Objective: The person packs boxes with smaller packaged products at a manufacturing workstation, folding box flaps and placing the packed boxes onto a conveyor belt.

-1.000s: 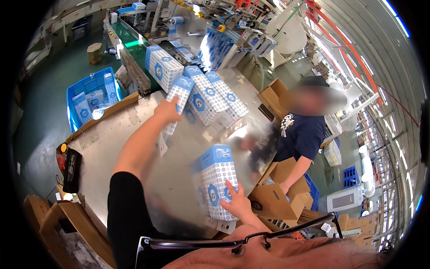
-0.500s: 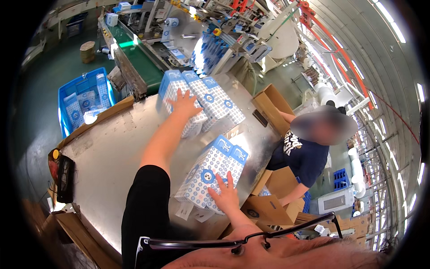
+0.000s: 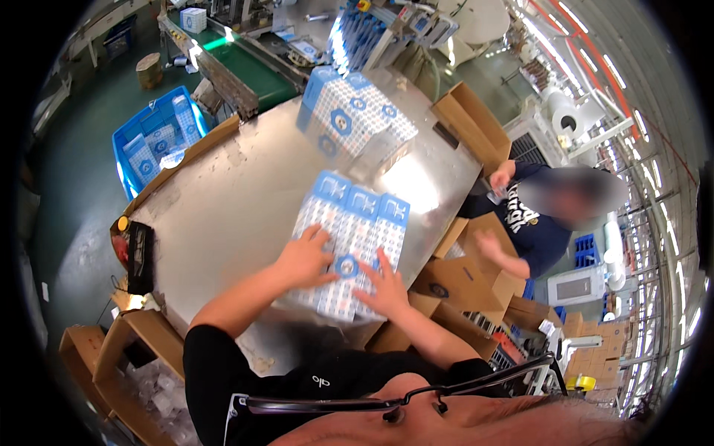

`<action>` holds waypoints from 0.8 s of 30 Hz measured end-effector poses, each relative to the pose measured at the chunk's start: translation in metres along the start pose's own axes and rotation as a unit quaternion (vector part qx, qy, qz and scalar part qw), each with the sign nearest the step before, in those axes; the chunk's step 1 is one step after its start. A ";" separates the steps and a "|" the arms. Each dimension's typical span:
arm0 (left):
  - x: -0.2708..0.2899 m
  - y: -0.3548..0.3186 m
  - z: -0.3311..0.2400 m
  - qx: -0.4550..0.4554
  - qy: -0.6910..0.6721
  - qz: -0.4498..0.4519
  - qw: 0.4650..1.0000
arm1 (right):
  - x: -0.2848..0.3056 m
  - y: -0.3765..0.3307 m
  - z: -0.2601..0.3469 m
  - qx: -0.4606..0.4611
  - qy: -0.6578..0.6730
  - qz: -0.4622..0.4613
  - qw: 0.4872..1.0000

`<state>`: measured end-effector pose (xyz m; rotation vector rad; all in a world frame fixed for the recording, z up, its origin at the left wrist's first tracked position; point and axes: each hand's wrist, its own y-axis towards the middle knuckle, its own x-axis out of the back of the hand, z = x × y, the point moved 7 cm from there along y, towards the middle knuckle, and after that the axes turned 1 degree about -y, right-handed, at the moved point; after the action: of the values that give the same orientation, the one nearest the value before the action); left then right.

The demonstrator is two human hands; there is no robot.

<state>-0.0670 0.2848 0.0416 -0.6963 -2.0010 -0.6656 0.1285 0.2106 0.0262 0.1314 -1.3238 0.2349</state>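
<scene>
Several blue-and-white patterned packs in clear film [image 3: 358, 238] lie side by side on the metal table in front of me. My left hand [image 3: 306, 259] rests on the leftmost pack with its fingers spread. On the right of the group, my right hand [image 3: 383, 286] also has its fingers apart and touches the tops of the packs. Neither hand is wrapped round a pack. Farther back on the table stands another group of matching packs [image 3: 353, 119], apart from both hands.
The metal table [image 3: 216, 201] has a cardboard-lined left edge. Beyond it sit a blue crate [image 3: 154, 141] with packs and a green conveyor [image 3: 256, 70]. Across the right edge, a co-worker [image 3: 517, 215] stands by open cartons [image 3: 465, 282]. Another carton [image 3: 141, 372] holds clear plastic at lower left.
My left hand has come back from the far packs to the near group, which now shows three packs instead of two. The co-worker's hands have lifted from the cartons.
</scene>
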 end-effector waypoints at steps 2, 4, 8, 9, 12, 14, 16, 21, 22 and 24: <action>0.011 -0.074 -0.021 0.036 -0.104 -0.009 0.994 | 0.003 -0.057 0.025 0.038 0.070 0.016 0.997; 0.023 -0.125 -0.005 0.213 -0.092 -0.121 0.965 | 0.001 -0.080 0.018 -0.108 0.289 0.001 0.951; -0.050 -0.217 0.019 0.483 -0.569 0.120 0.654 | -0.105 -0.088 -0.003 -0.277 0.623 0.373 0.629; -0.055 -0.223 0.018 0.476 -0.589 0.101 0.645 | -0.112 -0.094 0.000 -0.315 0.597 0.457 0.579; -0.065 -0.240 0.012 0.461 -0.627 0.045 0.627 | -0.090 -0.086 0.017 -0.280 0.637 0.464 0.549; -0.047 -0.227 0.003 0.418 -0.612 0.013 0.671 | -0.091 -0.090 0.010 -0.247 0.624 0.447 0.592; -0.024 -0.210 -0.010 0.354 -0.619 -0.007 0.701 | -0.071 -0.094 0.009 -0.221 0.635 0.400 0.623; 0.065 -0.141 -0.095 0.092 -0.336 -0.127 0.929 | 0.028 -0.101 -0.032 0.006 0.660 0.123 0.741; 0.072 -0.129 -0.117 0.041 -0.370 -0.160 0.914 | 0.048 -0.110 -0.043 0.025 0.600 0.094 0.794; 0.064 -0.099 -0.148 0.011 -0.420 -0.145 0.896 | 0.086 -0.132 -0.066 0.081 0.477 0.018 0.875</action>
<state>-0.0805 0.1287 0.1473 -0.7500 -2.9532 -0.5521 0.2429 0.1057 0.0989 0.1071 -0.3161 0.3798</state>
